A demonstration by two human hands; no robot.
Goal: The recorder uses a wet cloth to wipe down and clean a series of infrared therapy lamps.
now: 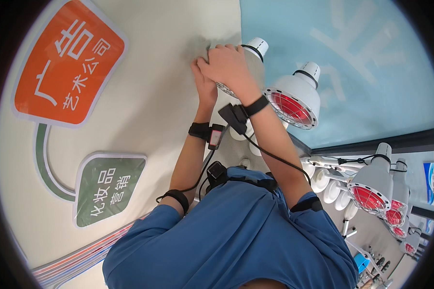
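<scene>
Before me, close to the cream wall, is a heat lamp point(257, 65) with a pale housing, a white ribbed cap and a wire guard. My right hand point(227, 67) lies across its housing, fingers curled over the far side. Beside it, at the lamp's left edge, is my left hand point(205, 86). Its fingers come up close under the right thumb and are partly covered, so its grip is hidden. Just to the right stands a second heat lamp point(296, 94) with a red bulb behind its guard. Black straps with small devices and cables circle both wrists.
A pale blue panel point(365, 83) rises behind the lamps. More heat lamps point(374, 184) stand in a row at the right, above white round parts point(332, 190). The left wall carries an orange sign point(70, 65) and a green sign point(108, 188). A blue container point(361, 262) is at lower right.
</scene>
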